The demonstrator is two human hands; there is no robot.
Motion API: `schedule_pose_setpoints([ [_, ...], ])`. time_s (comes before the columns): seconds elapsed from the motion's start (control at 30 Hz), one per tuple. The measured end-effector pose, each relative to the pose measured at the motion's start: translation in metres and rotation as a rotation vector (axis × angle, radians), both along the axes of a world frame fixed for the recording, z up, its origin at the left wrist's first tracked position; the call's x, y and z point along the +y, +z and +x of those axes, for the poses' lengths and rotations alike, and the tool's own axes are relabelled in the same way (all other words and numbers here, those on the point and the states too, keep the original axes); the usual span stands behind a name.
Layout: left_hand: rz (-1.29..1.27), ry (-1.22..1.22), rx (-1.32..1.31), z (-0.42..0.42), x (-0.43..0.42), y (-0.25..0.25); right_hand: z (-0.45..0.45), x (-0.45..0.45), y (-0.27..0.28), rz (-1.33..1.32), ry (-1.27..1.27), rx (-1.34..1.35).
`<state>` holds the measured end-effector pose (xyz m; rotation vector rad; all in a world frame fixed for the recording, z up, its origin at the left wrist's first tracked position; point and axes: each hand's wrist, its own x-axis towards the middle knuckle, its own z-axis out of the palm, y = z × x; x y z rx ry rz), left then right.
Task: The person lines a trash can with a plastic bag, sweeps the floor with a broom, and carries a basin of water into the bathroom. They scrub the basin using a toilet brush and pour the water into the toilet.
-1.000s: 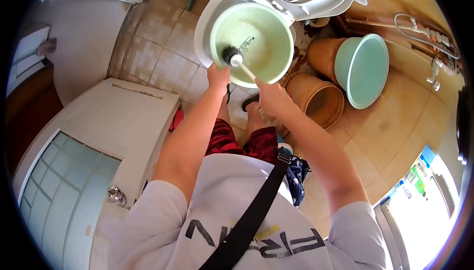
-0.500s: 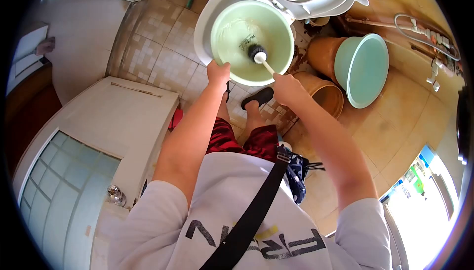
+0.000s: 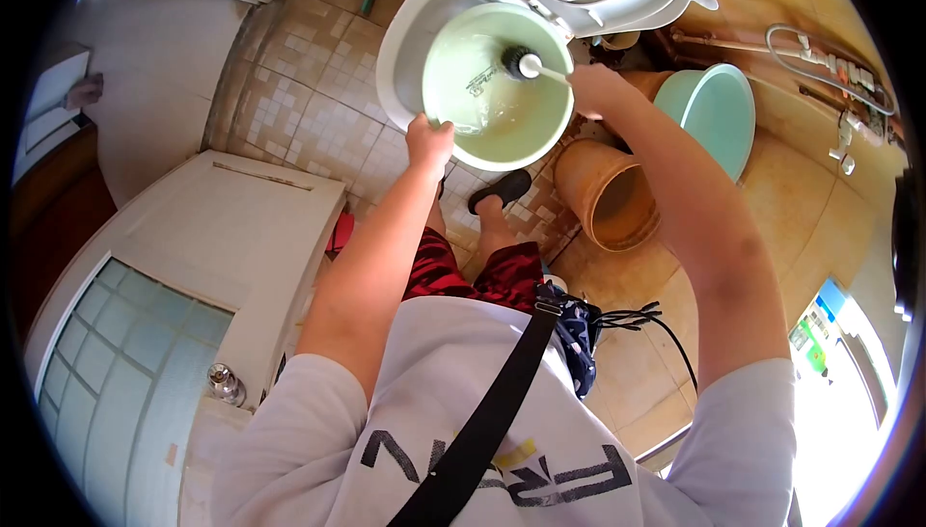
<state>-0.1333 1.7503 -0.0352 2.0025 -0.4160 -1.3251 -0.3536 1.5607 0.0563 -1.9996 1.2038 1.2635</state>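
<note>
Your left hand (image 3: 430,144) is gripping the near-left rim of the pale green basin (image 3: 451,64), its thumb lying over the edge, while your right hand (image 3: 596,93) is gripping the handle of the brush (image 3: 530,65) out past the basin's right rim. The basin is sitting over the toilet (image 3: 388,74), off to the right, so part of the bowl is showing on the left; whether the toilet is bearing all the weight, you cannot tell from above. The dark bristles (image 3: 514,56) are lying inside, right of and farther than the middle, with the lettering (image 3: 482,81) just left of them and a little water (image 3: 475,127) glinting at the near-left side. Whether they are pressing on the floor or the wall is not showing clearly. Since your brush is working on the side across from your left hand, you are doing best when that hand is holding down firmly and countering each push, so the basin is not sliding or tipping. You are also wise to be laying the bristles flat, pressing evenly, overlapping strokes around the curve, and keeping your right knuckles clear of the rim and the turquoise basin (image 3: 714,108) standing at the right.
</note>
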Motion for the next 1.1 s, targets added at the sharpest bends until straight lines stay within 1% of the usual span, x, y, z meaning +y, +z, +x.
schedule_pose_setpoints([
  [0.07, 0.045, 0.030, 0.012, -0.003, -0.002, -0.002, 0.015, 0.026, 0.039, 0.029, -0.069, 0.095],
  [0.1, 0.063, 0.044, 0.013, -0.003, -0.003, -0.005, 0.014, 0.042, 0.036, -0.025, -0.075, 0.054],
  [0.2, 0.046, 0.013, 0.003, -0.004, -0.005, 0.003, 0.036, 0.060, 0.048, 0.208, 0.112, 0.002],
  [0.23, 0.025, -0.008, -0.009, -0.001, -0.006, 0.006, 0.053, 0.057, 0.056, 0.281, 0.038, 0.013],
  [0.3, 0.035, -0.037, -0.015, 0.001, -0.004, -0.007, 0.081, 0.042, 0.079, 0.423, -0.118, 0.036],
  [0.33, 0.043, -0.053, -0.017, 0.002, -0.001, -0.010, 0.082, 0.028, 0.075, 0.542, -0.257, -0.061],
  [0.4, 0.017, -0.080, -0.035, 0.003, 0.001, -0.011, 0.065, -0.003, 0.061, 0.606, -0.626, -0.318],
  [0.47, 0.022, -0.085, -0.015, 0.008, -0.001, -0.005, 0.054, -0.018, 0.058, 0.526, -0.821, -0.335],
  [0.5, 0.010, -0.061, 0.035, 0.010, -0.003, -0.008, 0.051, -0.015, 0.054, 0.567, -0.861, -0.327],
  [0.57, 0.068, 0.036, 0.129, 0.009, -0.004, -0.012, 0.046, -0.002, 0.041, 0.651, -0.939, -0.308],
  [0.6, 0.098, 0.082, 0.177, 0.008, -0.003, -0.012, 0.047, 0.007, 0.042, 0.663, -0.870, -0.269],
  [0.67, 0.073, 0.217, 0.257, 0.005, -0.001, -0.012, 0.049, 0.024, 0.045, 0.675, -0.732, -0.190],
  [0.7, 0.064, 0.284, 0.299, 0.002, 0.002, -0.014, 0.048, 0.028, 0.047, 0.660, -0.713, -0.135],
  [0.8, 0.104, 0.097, 0.288, 0.014, 0.000, -0.023, 0.039, 0.020, 0.058, 0.590, -0.323, 0.061],
  [0.83, 0.109, 0.115, 0.294, 0.015, -0.001, -0.023, 0.037, 0.018, 0.059, 0.517, -0.255, 0.041],
  [0.9, 0.123, 0.171, 0.310, 0.012, -0.003, -0.017, 0.038, 0.013, 0.045, 0.375, 0.161, -0.041],
  [0.93, 0.130, 0.190, 0.318, 0.011, -0.003, -0.016, 0.053, 0.014, 0.063, 0.297, 0.358, -0.082],
  [0.97, 0.119, 0.170, 0.306, 0.012, -0.007, -0.016, 0.070, 0.019, 0.079, 0.219, 0.413, 0.188],
  [1.07, 0.106, 0.114, 0.269, 0.016, -0.007, -0.025, 0.084, 0.041, 0.075, 0.146, 0.428, 0.050],
  [1.1, 0.105, 0.088, 0.254, 0.017, -0.007, -0.029, 0.089, 0.039, 0.073, 0.173, 0.397, -0.022],
])
